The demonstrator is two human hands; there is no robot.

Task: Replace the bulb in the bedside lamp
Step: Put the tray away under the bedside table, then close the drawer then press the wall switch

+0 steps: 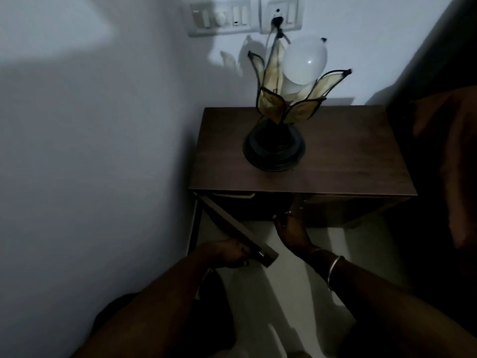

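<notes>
A flower-shaped lamp (pixel 275 148) with yellowish glass petals and a dark round base stands on a dark wooden bedside cabinet (pixel 348 161). A white round bulb (pixel 304 62), unlit, sits among the petals. The cabinet's left door (pixel 232 226) is swung open towards me. My left hand (pixel 224 253) grips that door's free edge near its metal handle. My right hand (pixel 293 229) reaches into the dark cabinet opening under the top, fingers spread; what it touches is hidden in shadow. A bangle is on my right wrist.
A switch and socket panel (pixel 245 16) is on the white wall behind the lamp, with the lamp's black plug (pixel 277 20) in it. A bed with orange-brown bedding (pixel 454 151) lies at the right. Pale floor (pixel 271 293) lies below.
</notes>
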